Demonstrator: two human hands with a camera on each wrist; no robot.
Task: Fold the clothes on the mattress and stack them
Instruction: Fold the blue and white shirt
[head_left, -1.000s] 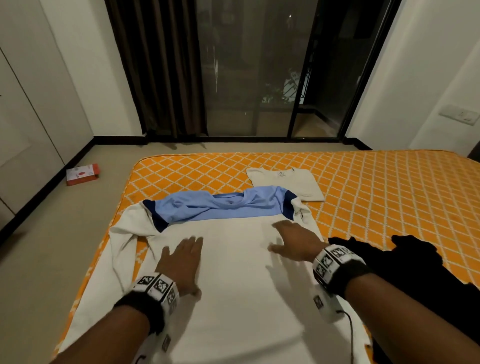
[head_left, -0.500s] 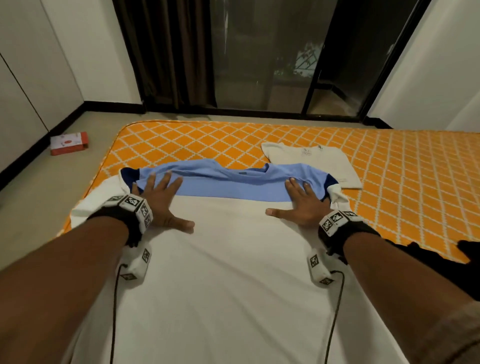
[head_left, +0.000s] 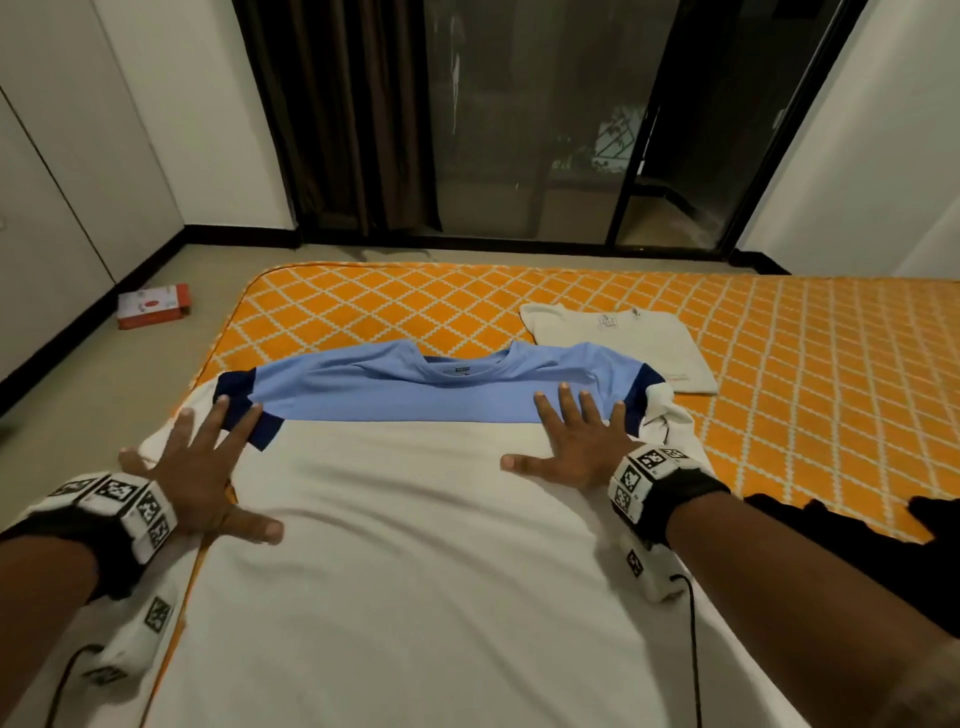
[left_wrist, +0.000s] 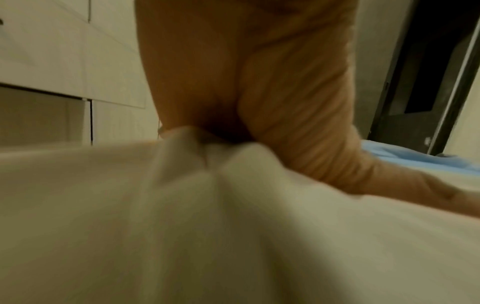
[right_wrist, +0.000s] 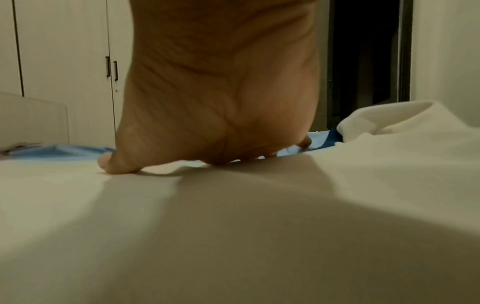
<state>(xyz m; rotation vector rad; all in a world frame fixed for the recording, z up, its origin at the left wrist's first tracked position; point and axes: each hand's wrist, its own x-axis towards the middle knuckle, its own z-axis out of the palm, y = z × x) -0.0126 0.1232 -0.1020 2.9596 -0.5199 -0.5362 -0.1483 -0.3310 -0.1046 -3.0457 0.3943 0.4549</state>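
both hands spread flat, left hand and right hand pressing the white-and-blue t-shirt laid on the orange mattress; fabric looks light, limp, wrinkle-prone, so i'd pinch at shoulder seams or sleeve edges to fold.

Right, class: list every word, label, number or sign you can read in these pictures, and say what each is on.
No text can be read.
Neck label of the blue shirt: too small.
Neck label of the folded cream shirt: blurred.
Print on the red box on the floor: too small.
Wristbands: square black-and-white markers only, no words.
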